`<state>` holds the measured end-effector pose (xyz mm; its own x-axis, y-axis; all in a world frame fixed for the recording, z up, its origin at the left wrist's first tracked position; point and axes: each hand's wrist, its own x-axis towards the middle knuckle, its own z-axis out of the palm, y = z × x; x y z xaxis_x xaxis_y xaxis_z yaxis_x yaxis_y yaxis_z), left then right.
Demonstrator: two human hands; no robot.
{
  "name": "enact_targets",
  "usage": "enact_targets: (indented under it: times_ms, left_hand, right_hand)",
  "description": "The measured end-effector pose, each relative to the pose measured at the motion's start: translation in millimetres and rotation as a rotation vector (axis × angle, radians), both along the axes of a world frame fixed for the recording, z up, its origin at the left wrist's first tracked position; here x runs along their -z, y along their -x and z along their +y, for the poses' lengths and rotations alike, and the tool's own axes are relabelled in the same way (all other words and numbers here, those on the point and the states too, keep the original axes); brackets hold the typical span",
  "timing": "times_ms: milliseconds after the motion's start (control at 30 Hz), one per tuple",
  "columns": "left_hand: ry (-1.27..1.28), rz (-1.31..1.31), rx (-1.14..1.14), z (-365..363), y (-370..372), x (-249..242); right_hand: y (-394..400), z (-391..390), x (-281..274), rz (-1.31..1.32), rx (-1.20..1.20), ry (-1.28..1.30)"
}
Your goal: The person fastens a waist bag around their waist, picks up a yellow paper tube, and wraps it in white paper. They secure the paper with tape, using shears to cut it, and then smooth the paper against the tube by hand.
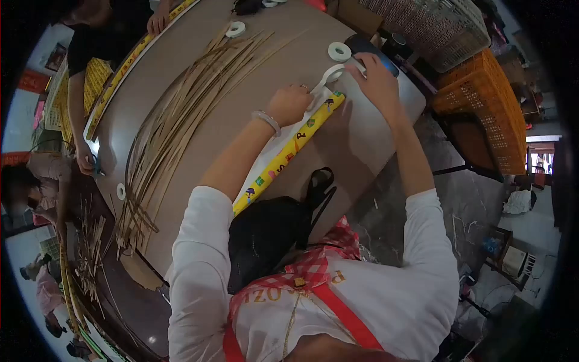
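Note:
My left hand [291, 104] is closed, pressing on the far end of a long strip wrapped in yellow patterned paper [288, 154] that lies on the round table [356, 139]. A band of white tape runs from that hand to a white tape roll [332, 75], which my right hand [375, 77] holds just beyond the strip's end. A bracelet sits on my left wrist. The strip runs back toward my chest.
A spread of thin bamboo strips [175, 127] covers the table's left half. Loose tape rolls [339, 50] [236, 28] lie farther off. Black scissors [319, 184] rest near my body. Another person [102, 42] holds a yellow strip across the table. Orange and grey baskets [482, 96] stand right.

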<state>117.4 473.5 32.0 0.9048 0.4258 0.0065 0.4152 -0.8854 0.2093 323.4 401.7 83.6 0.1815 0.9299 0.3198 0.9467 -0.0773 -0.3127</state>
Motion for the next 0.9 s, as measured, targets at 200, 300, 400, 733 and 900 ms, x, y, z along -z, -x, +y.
enact_targets:
  times_ms: [200,300,400,733,900]
  left_hand:
    - [-0.025,-0.009,-0.045,-1.6,-4.6,0.6]
    - [0.037,0.086,-0.098,-7.1,-7.5,-7.0]
    - [0.083,0.111,-0.169,-17.5,-1.7,-19.7]
    - [-0.087,-0.064,-0.117,-113.2,109.5,-65.5]
    - [-0.078,-0.145,-0.295,-194.0,181.6,-97.3]
  right_hand:
    - [53.7,-131.6,-90.9,1.084,-0.651,-0.36]
    - [69.3,-159.0,-146.8,1.014,-1.416,-0.403]
    - [101.3,-155.9,-197.7,1.05,-1.648,-0.254]
    - [163.9,-165.3,-194.6,1.011,-2.204,-0.076]
    - [197.6,-166.9,-194.7,1.12,-2.284,0.067]
